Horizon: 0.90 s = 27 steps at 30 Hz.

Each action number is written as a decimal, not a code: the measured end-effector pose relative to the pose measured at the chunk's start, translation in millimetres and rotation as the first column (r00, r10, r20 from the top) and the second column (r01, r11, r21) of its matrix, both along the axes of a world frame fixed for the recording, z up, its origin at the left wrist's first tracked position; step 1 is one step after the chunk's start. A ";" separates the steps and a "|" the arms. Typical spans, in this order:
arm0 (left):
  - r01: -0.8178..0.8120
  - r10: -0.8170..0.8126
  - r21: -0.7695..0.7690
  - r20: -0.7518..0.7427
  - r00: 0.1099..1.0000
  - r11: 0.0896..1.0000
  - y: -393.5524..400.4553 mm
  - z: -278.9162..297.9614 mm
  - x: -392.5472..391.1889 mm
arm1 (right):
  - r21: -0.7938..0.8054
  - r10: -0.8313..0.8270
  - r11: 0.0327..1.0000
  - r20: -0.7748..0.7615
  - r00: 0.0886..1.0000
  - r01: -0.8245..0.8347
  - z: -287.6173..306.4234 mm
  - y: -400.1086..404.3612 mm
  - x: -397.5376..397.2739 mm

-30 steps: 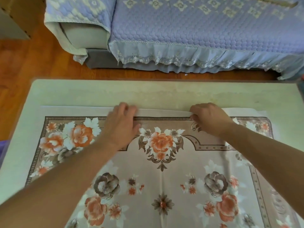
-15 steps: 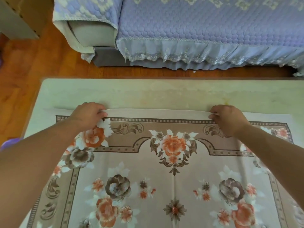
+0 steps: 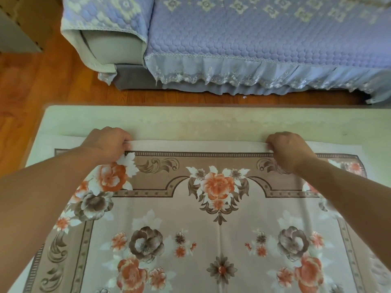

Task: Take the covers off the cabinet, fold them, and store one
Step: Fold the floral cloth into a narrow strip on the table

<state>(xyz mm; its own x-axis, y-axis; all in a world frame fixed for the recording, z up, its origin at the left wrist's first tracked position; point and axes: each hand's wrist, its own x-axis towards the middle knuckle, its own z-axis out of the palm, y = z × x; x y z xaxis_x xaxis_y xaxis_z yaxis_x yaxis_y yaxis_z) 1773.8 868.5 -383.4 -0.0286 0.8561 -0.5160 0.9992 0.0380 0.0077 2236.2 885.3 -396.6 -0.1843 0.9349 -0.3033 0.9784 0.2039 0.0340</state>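
Head view: the left hand (image 3: 106, 144) and right hand (image 3: 288, 150), fingers curled, each pinch the far white edge of the floral cover (image 3: 211, 208), well apart from one another. Both forearms reach forward, knuckles up. The cover lies flat beneath and between the hands on the pale cabinet top (image 3: 190, 121).

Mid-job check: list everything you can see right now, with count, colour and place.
floral cover: one, beige with orange and brown flowers, spread flat over the table
table: one, pale green-cream top, under the cover
sofa: one, grey with a lilac quilted throw, beyond the table
floor: orange-brown wood, between table and sofa
box: one, tan cardboard, top left corner
left hand: pinching the cover's far edge, left
right hand: pinching the same edge, right
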 end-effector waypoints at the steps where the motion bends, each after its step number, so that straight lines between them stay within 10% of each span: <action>1: 0.022 -0.020 0.031 -0.063 0.998 0.999 4.2 0.2 -1.2 | 0.041 0.041 0.998 0.041 0.998 -0.043 2.6 7.0 -7.3; 11: -0.017 0.071 0.366 -0.134 0.988 0.930 44.5 -1.2 10.1 | 0.291 -0.052 0.957 0.171 0.984 0.000 -15.4 72.7 -26.1; 22: -0.011 0.097 0.379 -0.208 0.973 0.926 82.8 -22.6 25.2 | 0.266 -0.157 0.958 0.190 0.969 0.103 -25.3 100.7 -41.4; 27: -0.119 0.072 0.572 0.104 0.992 0.812 13.7 -40.3 64.6 | 0.408 -0.201 0.870 -0.216 0.955 0.276 -24.1 71.4 -52.0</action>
